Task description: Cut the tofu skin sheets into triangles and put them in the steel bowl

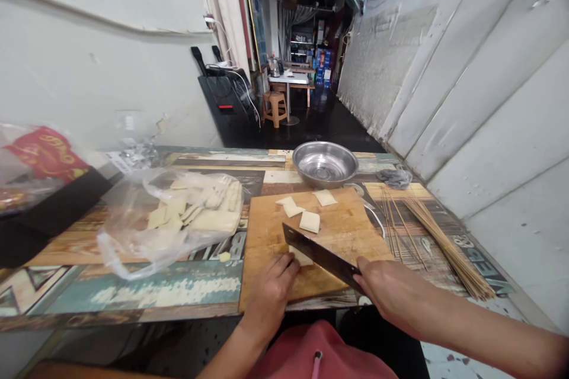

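My right hand (382, 284) is closed around the handle of a dark-bladed cleaver (317, 253), whose blade slants across a wooden cutting board (262, 231). Under and beside the blade lies a pale slice of what looks like dried tofu (303, 257), partly covered by the cleaver. My left hand (278, 278) presses it down with curled fingers at its left side. Farther up the board are a small stack of square tofu slices (310, 222) and several loose slices (326, 197). Left of the board, a clear plastic bag (120, 249) holds many more tofu slices (217, 204).
A metal bowl (325, 166) stands behind the board. To the right lie a bundle of bamboo skewers (448, 249), several loose ones and a grey crumpled cloth or bag (395, 177). A black box (57, 219) with packages occupies the table's left end. A wall (502, 130) borders the right side.
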`<state>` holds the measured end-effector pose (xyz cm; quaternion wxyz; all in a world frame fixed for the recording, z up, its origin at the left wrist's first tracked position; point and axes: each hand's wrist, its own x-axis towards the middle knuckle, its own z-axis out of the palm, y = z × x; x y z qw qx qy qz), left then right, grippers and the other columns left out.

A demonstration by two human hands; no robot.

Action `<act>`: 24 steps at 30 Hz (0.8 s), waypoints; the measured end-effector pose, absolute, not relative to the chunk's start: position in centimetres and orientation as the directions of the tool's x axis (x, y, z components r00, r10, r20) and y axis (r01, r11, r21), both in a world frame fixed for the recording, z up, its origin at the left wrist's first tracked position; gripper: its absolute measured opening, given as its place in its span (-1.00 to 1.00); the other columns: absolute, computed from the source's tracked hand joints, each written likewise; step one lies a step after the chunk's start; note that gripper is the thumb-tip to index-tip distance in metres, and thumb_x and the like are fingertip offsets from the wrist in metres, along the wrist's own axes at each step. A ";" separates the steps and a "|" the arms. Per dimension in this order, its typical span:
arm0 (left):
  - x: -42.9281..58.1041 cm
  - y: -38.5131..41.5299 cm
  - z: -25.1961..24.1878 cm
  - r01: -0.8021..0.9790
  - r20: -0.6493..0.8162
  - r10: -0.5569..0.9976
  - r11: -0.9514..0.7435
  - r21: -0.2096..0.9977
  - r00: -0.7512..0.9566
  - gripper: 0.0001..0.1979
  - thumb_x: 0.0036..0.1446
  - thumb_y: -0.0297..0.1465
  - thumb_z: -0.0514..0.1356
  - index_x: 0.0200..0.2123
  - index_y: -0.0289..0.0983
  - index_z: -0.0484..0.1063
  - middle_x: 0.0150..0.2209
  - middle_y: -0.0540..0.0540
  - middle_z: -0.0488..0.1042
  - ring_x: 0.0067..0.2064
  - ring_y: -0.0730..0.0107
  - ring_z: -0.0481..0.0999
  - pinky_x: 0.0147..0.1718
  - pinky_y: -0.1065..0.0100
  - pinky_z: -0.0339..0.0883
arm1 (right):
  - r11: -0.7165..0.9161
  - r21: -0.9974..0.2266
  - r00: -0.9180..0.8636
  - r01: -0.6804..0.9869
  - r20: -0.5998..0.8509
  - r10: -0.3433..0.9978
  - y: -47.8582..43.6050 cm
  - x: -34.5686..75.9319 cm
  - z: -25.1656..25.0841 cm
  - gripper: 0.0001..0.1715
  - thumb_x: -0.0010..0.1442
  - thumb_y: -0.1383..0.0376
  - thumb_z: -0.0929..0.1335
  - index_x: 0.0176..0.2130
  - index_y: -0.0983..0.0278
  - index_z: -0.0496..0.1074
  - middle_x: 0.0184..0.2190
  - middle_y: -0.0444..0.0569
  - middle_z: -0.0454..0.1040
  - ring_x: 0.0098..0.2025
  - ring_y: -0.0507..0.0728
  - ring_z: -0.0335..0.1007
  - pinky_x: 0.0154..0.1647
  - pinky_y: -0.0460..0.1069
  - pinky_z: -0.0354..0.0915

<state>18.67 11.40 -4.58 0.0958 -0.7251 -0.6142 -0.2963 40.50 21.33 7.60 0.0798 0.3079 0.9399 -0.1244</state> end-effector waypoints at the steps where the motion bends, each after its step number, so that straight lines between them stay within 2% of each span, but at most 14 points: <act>1: 18.7 11.4 -4.4 0.947 0.547 0.834 -0.229 0.224 0.072 -0.74 0.19 -0.52 -0.01 -0.10 -0.30 0.38 -0.11 -0.19 0.41 -0.08 0.26 0.38 -0.14 0.23 0.38 | 0.775 -0.190 -0.794 0.603 -0.234 0.561 21.4 40.0 7.5 -0.78 0.24 0.39 0.13 -0.35 0.32 0.29 -0.55 0.02 0.47 -0.52 0.11 0.42 -0.61 -0.06 -0.06; 4: 18.9 11.6 -3.8 0.949 0.567 0.821 -0.226 0.218 0.065 -0.77 0.20 -0.49 -0.01 -0.15 -0.30 0.40 -0.15 -0.17 0.43 -0.13 0.29 0.41 -0.17 0.25 0.40 | 0.740 -0.251 -0.781 0.624 -0.179 0.598 21.6 39.4 6.8 -0.75 0.26 0.34 0.11 -0.31 0.33 0.30 -0.51 0.04 0.48 -0.47 0.14 0.44 -0.56 -0.06 0.04; 7: 19.0 12.0 -3.0 0.959 0.561 0.828 -0.162 0.231 0.005 -0.80 0.21 -0.43 0.01 -0.19 -0.30 0.40 -0.20 -0.14 0.44 -0.17 0.30 0.43 -0.18 0.23 0.40 | 0.667 -0.381 -0.730 0.639 -0.029 0.683 22.1 40.4 6.3 -0.68 0.30 0.25 0.07 -0.23 0.33 0.29 -0.46 0.04 0.49 -0.41 0.14 0.44 -0.47 -0.06 0.14; 10: 18.9 12.7 -2.1 0.981 0.515 0.857 -0.108 0.160 0.010 -0.73 0.19 -0.34 0.05 -0.06 -0.29 0.36 -0.04 -0.22 0.37 -0.01 0.18 0.35 -0.06 0.11 0.32 | 0.613 -0.427 -0.638 0.665 0.101 0.763 22.8 42.3 6.8 -0.64 0.29 0.19 0.07 -0.19 0.34 0.30 -0.41 0.07 0.50 -0.37 0.16 0.44 -0.41 -0.04 0.19; 13: 18.5 13.7 -1.5 0.992 0.429 0.901 -0.104 0.074 0.063 -0.48 0.10 -0.14 0.12 0.09 -0.25 0.24 0.11 -0.28 0.23 0.13 0.00 0.20 0.01 -0.01 0.22 | 0.557 -0.433 -0.584 0.709 0.084 0.808 23.2 43.8 7.1 -0.60 0.28 0.17 0.07 -0.22 0.36 0.31 -0.51 0.04 0.47 -0.46 0.16 0.41 -0.46 -0.04 0.18; 15: 17.5 14.6 -1.4 0.992 0.363 0.928 -0.115 0.056 0.087 -0.44 0.05 -0.06 0.12 0.06 -0.22 0.28 0.09 -0.26 0.26 0.12 -0.02 0.21 -0.01 0.00 0.22 | 0.521 -0.468 -0.571 0.714 0.043 0.820 23.2 44.5 6.8 -0.59 0.28 0.17 0.05 -0.23 0.36 0.31 -0.61 -0.04 0.41 -0.54 0.13 0.38 -0.50 -0.05 0.16; 20: 13.1 17.2 -0.7 0.991 0.277 0.955 -0.125 0.053 0.106 -0.70 0.20 -0.29 0.01 -0.07 -0.28 0.38 0.00 -0.24 0.35 0.01 0.16 0.33 -0.04 0.15 0.25 | 0.468 -0.561 -0.550 0.683 0.026 0.834 23.1 45.7 5.1 -0.61 0.30 0.14 0.04 -0.27 0.30 0.28 -0.71 -0.15 0.32 -0.63 0.10 0.32 -0.50 -0.05 0.17; 24: 13.6 18.4 0.9 0.995 0.332 0.938 -0.099 -0.007 0.096 -0.69 0.17 -0.32 0.04 -0.03 -0.25 0.34 0.02 -0.23 0.32 0.05 0.09 0.27 0.01 0.03 0.14 | 0.437 -0.586 -0.521 0.683 0.028 0.853 23.4 46.3 4.4 -0.63 0.29 0.14 0.05 -0.35 0.26 0.24 -0.67 -0.11 0.36 -0.61 0.11 0.34 -0.51 -0.05 0.16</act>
